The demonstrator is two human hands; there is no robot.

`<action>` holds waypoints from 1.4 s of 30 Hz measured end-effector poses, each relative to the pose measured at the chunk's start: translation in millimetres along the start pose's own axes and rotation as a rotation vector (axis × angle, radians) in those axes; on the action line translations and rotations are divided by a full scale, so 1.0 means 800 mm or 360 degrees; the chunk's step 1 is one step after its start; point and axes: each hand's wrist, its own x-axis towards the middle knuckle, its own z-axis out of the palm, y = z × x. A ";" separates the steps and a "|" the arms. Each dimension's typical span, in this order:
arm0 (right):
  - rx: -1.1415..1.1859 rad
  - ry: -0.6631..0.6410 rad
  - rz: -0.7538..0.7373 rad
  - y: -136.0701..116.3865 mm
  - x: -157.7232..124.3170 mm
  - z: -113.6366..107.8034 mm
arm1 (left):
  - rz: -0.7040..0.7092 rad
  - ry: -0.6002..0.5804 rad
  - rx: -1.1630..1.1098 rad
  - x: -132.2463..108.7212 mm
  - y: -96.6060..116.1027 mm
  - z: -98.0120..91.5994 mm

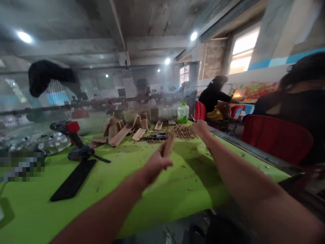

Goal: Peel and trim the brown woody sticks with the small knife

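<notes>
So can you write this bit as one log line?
left hand: holds brown strip | right hand: holds thin object, blurred | bottle: upright on green table

The pale label [183, 111] on the green-and-clear bottle [182, 119] reads 绿茶 — "green tea" — in green characters; its small reddish mark is too blurred to read.

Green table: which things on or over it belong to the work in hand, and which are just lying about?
Likely in the work:
brown piece in the left hand
thin object in the right hand, too blurred to name
other brown pieces
scraps

Seemingly just lying about:
power drill
black slab
bottle
</notes>
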 end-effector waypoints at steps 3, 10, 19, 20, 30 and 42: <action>0.0108 0.0003 -0.0058 -0.021 0.003 0.007 | -0.0028 0.0378 -0.0095 0.027 -0.012 -0.026; 0.0086 -0.0047 -0.0751 -0.106 -0.055 0.025 | 0.0055 0.0541 -0.0078 0.046 -0.025 -0.055; -0.0093 -0.0067 -0.0882 -0.112 -0.070 0.022 | 0.0138 0.0582 0.0082 0.048 -0.018 -0.055; -0.0100 -0.0063 -0.0879 -0.112 -0.070 0.021 | 0.0151 0.0581 0.0111 0.049 -0.018 -0.056; -0.0076 -0.0059 -0.0888 -0.111 -0.066 0.027 | 0.0232 0.0592 0.0202 0.051 -0.015 -0.058; -0.0117 0.0067 -0.0924 -0.088 -0.042 0.043 | -0.0070 0.0544 0.0269 0.055 -0.007 -0.042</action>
